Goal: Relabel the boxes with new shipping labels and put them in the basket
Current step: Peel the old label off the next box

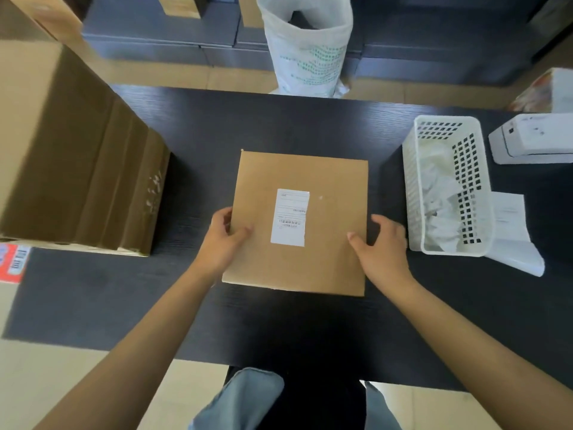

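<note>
Your left hand (224, 240) and right hand (379, 246) grip the cardboard box (299, 221) between them; peel its old shipping label (290, 217) next.

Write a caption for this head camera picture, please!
Both hands, left hand and right hand, hold a labelled cardboard box on the table.

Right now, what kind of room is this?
Probably a packing or shipping room: a cardboard box with a shipping label lies on the table, beside a small white printer and big cartons.
</note>
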Demonstrator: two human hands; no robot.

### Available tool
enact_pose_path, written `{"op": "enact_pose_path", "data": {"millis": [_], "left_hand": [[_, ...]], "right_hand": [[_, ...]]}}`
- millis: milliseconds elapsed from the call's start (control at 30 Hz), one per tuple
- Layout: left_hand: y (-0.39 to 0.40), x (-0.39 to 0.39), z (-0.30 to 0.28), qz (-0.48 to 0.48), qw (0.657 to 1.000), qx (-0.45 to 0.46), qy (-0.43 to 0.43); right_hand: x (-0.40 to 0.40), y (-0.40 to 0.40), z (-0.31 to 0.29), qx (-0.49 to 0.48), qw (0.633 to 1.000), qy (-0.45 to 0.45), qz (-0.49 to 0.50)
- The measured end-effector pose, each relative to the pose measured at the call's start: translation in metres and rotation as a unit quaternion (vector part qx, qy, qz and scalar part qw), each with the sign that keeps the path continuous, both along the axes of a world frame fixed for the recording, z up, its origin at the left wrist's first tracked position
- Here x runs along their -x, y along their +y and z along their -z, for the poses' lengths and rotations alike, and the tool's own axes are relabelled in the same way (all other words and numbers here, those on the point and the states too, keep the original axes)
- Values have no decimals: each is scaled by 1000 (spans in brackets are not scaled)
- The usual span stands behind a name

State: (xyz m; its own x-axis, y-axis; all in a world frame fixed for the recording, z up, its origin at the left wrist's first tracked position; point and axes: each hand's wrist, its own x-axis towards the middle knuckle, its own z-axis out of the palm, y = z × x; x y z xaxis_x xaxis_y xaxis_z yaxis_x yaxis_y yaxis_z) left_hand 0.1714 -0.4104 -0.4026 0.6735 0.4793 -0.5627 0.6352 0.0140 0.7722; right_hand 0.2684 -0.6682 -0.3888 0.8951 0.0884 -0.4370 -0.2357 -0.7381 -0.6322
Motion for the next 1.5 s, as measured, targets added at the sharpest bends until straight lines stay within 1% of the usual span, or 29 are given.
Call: {"op": "enact_pose_path", "data": {"millis": [67, 100, 133, 200, 300, 433, 567, 700, 833, 967, 1000, 1067, 1167, 1233, 1300, 1367, 1500], "left_hand": [[0, -3, 1, -8, 1000, 7, -3], [1, -5, 1, -15, 1000, 11, -5], [0, -6, 1, -21, 1000, 13, -7], [0, -10, 1, -23, 1000, 4, -14], [1, -15, 1, -14, 1000, -17, -21], [4, -21, 2, 2, 999, -38, -24], [5, -19, 6, 6, 999, -21, -41], [4, -15, 10, 15, 999, -9, -50], [4, -17, 8, 22, 998, -22, -51], [-1, -16, 5, 37, 998, -31, -41], [-3, -15, 4, 42, 997, -51, -42], [-6, -14, 3, 74, 987, -131, -57], [-6, -16, 3, 163, 946, -272, -69], [-4, -17, 5, 216, 918, -325, -73], [-3, -17, 8, 244, 903, -344, -77], [-1, -18, 11, 249, 902, -341, -84], [0, -18, 15, 255, 902, -335, -100]], "right_hand": [[-2, 8, -8, 37, 987, -147, -59], [-4, 15, -11, 42, 975, -196, -94], [-7, 24, -14, 39, 968, -215, -125], [-13, 46, -15, 20, 969, -190, -154], [-22, 78, -12, 6, 977, -152, -152], [-28, 96, -8, 36, 979, -150, -132], [-24, 104, -10, 62, 982, -145, -105], [-25, 112, -14, 93, 986, -117, -73], [-26, 122, -13, 182, 970, -88, -133], [-28, 123, -13, 220, 957, -87, -170], [-28, 122, -12, 221, 955, -87, -177], [-28, 120, -13, 206, 958, -84, -180], [-26, 116, -14, 176, 963, -93, -180], [-23, 112, -12, 143, 970, -118, -160], [-20, 108, -10, 107, 975, -139, -135], [-20, 108, -7, 94, 977, -141, -127], [-25, 111, -4, 124, 969, -161, -138]]}}
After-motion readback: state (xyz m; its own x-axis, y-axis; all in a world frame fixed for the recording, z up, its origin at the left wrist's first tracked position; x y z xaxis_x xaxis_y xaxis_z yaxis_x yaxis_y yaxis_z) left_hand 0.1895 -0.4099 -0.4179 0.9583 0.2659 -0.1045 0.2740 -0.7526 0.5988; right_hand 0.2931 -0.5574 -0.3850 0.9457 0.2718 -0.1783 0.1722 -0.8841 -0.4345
